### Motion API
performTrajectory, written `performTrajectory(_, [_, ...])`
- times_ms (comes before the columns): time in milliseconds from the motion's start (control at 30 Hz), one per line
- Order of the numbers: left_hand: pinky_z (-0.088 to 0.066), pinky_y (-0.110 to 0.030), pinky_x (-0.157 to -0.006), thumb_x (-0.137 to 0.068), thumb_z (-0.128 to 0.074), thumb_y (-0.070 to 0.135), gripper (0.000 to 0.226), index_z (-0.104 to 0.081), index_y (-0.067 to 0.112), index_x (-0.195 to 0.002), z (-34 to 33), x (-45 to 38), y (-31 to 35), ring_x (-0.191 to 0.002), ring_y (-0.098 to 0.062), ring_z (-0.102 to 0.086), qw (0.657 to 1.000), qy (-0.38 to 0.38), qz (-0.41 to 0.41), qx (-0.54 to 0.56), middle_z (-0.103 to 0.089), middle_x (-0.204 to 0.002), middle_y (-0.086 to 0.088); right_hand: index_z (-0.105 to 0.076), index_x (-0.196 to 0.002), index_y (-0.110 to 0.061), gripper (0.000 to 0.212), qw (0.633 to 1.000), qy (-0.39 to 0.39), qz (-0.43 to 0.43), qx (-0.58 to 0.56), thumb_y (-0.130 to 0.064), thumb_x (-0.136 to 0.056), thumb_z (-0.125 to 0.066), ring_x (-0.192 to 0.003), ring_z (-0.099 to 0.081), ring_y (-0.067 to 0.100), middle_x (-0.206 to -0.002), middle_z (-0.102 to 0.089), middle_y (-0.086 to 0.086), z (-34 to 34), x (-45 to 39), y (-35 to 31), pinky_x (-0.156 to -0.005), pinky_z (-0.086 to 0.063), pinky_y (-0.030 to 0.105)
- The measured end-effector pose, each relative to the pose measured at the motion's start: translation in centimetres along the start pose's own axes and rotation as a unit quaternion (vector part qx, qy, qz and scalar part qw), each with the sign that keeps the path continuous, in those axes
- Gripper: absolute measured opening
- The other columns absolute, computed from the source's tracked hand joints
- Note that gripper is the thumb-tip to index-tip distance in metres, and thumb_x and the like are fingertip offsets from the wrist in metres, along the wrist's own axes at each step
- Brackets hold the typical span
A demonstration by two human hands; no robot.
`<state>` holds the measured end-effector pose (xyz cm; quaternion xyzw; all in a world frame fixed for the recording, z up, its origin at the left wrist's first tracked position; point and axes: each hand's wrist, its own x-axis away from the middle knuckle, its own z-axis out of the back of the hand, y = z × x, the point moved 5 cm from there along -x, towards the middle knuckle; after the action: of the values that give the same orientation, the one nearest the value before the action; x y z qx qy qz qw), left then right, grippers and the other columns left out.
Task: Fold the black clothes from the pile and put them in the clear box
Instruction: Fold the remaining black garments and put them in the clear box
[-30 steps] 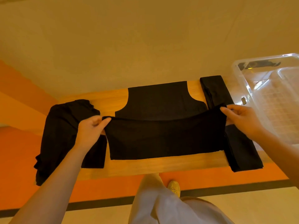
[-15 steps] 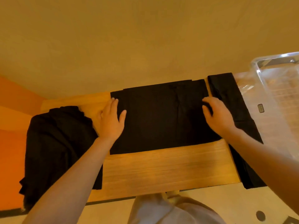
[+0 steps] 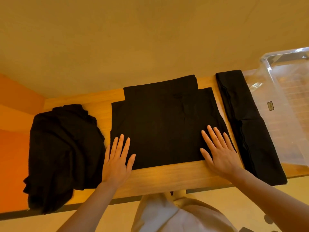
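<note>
- Garment (image 3: 160,124): centre frame, on table (image 3: 167,178), folded once, far layer offset.
- Left hand (image 3: 117,158), right hand (image 3: 219,153): flat, fingers straight, pressing near corners; nothing gripped.
- Pile (image 3: 63,148): left. Box (image 3: 284,101): right edge.
- Advice: smooth outward, square edges before next fold.

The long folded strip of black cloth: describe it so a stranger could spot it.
On the wooden table, look right toward the clear box. The long folded strip lies beside it, narrow and neat, unlike the wide garment or the rumpled pile.
</note>
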<state>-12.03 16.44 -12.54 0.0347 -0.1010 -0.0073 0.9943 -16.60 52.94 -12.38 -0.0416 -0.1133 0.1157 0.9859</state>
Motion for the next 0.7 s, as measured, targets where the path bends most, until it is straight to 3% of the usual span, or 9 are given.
performTrajectory(333, [-0.015,-0.051,-0.114,-0.097,-0.017,0.057,0.065,-0.029,0.021,-0.150,0.2,5.4,1.0,-0.146,-0.024,-0.016,0.999,-0.010,0.048,-0.001,-0.021,-0.158,-0.007,-0.016,-0.152,-0.015,0.069,1.000,0.008,-0.015,-0.018,-0.059,-0.098,-0.012,-0.149,0.003,0.021,-0.161,-0.003,0.009,0.4,3.7,-1.2,-0.119,-0.005,0.040])
performTrajectory(567, [-0.009,-0.044,-0.119,-0.099,-0.013,0.053,0.061,-0.016,0.023,-0.153,3.3,-4.8,2.6,-0.148,-0.019,-0.003,0.999,0.036,-0.004,0.028,-0.008,-0.161,-0.002,-0.010,-0.153,-0.025,0.062,0.996,0.015,0.085,-0.016,-0.054,-0.099,-0.012,-0.148,0.007,0.017,-0.161,0.001,-0.002,3.3,-7.0,-4.2,-0.121,-0.005,0.042])
performTrajectory(700, [-0.002,-0.043,-0.120,-0.097,-0.009,0.058,0.064,-0.002,0.027,-0.153,2.2,-9.4,-0.1,-0.147,-0.018,0.010,0.999,-0.005,0.033,0.030,0.005,-0.161,-0.001,0.007,-0.152,-0.029,0.065,1.000,-0.018,-0.006,-0.004,-0.060,-0.096,-0.004,-0.145,0.018,0.016,-0.160,0.014,-0.003,2.7,-11.3,-0.7,-0.119,0.008,0.039])
